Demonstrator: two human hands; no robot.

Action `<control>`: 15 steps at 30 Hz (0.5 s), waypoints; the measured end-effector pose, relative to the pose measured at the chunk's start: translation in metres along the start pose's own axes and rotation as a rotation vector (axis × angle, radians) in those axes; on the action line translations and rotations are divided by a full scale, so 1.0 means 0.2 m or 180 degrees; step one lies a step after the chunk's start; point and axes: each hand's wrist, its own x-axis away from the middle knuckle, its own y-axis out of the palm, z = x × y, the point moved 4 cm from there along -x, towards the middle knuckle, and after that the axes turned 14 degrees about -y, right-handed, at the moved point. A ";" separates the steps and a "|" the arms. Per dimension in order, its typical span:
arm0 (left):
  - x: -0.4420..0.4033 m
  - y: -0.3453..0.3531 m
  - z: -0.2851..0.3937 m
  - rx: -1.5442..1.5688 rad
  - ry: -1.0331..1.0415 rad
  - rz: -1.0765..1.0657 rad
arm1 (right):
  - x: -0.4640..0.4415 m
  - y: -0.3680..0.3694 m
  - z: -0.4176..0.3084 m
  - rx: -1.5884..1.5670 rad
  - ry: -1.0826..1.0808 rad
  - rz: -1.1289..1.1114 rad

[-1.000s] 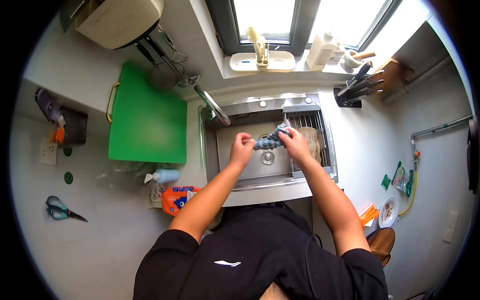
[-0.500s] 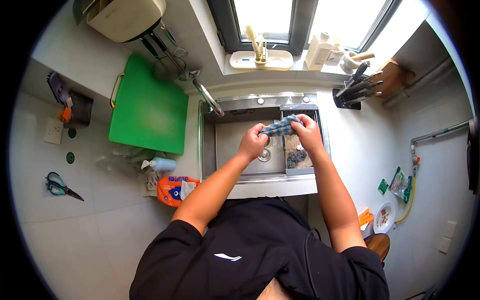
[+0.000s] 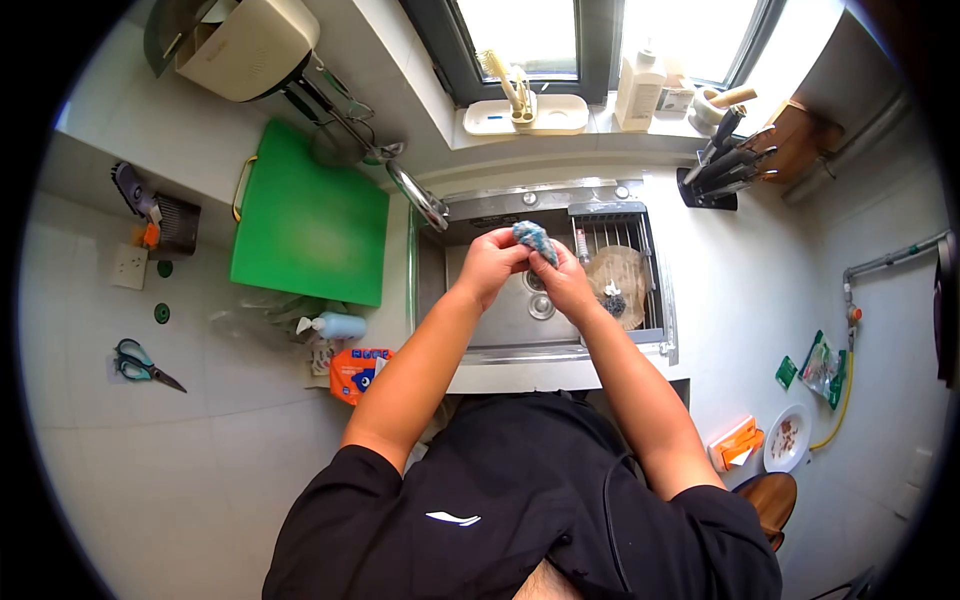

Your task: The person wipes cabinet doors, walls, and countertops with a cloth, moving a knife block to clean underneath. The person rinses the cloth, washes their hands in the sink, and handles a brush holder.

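A bunched blue-grey cloth is held up between my two hands over the sink. My left hand pinches its left side, and my right hand grips its lower right end. The fingers of both hands are closed on it, close together. Beneath, the metal basin shows its drain. A rack sits in the right part of the sink, holding a brownish translucent round item and a dark scrubber.
Left of the sink, a green cutting board leans near the faucet. A blue bottle and an orange wipes pack are at the front left. To the right stand a knife block and a white bowl.
The cloth has gone from stretched sideways to a compact bunch, and my hands have come closer together. More of the rack and its contents now shows.
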 end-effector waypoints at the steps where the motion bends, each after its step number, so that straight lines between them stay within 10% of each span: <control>1: 0.01 -0.01 -0.01 0.0008 0.0007 0.0008 | -0.01 -0.01 -0.01 0.0478 -0.0190 -0.0199; 6: 0.01 0.01 -0.27 0.1028 -0.0271 0.0324 | -0.02 0.02 -0.02 0.1724 -0.0629 -0.0123; 8: 0.03 0.09 -0.37 0.0831 -0.0317 0.0706 | -0.02 0.08 0.02 -0.1029 -0.0103 0.0725; 11: -0.02 0.07 -0.48 0.0659 -0.0427 0.0723 | -0.01 0.13 -0.02 -0.1413 0.0163 0.0867; 15: 0.04 0.06 -0.38 0.0475 0.0624 0.1019 | -0.04 0.05 0.00 0.0180 0.0010 0.0702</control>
